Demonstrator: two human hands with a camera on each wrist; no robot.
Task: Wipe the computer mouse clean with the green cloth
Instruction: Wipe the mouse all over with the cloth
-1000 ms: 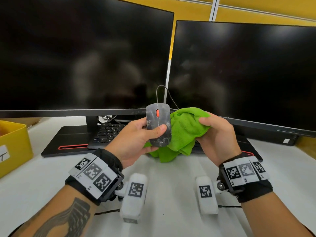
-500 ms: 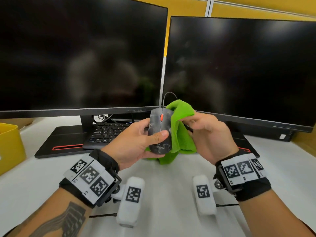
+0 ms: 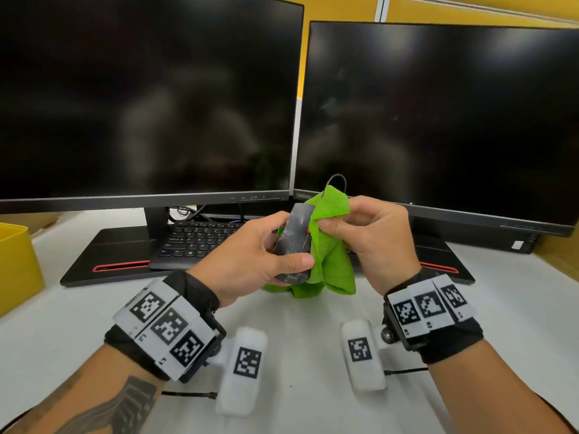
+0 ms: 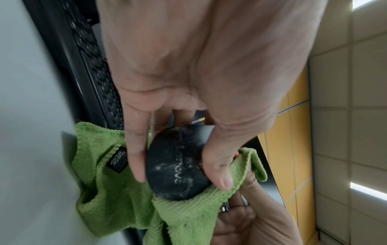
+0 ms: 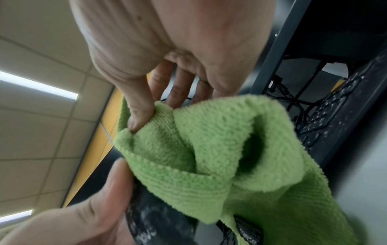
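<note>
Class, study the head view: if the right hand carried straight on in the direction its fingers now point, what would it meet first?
The right hand points leftward, its fingers already pinching the green cloth. Just beyond the cloth comes the computer mouse, held in the left hand. So probably the mouse through the cloth, though depth is unclear.

Yellow wall (image 3: 470, 7); white desk (image 3: 300, 339); tiled ceiling (image 5: 31, 124), strip lights (image 5: 37, 86).

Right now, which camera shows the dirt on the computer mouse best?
The left wrist view: the computer mouse shows its smudged back, close up. The head view shows its top edge-on; the right wrist view shows only a blurred corner.
</note>
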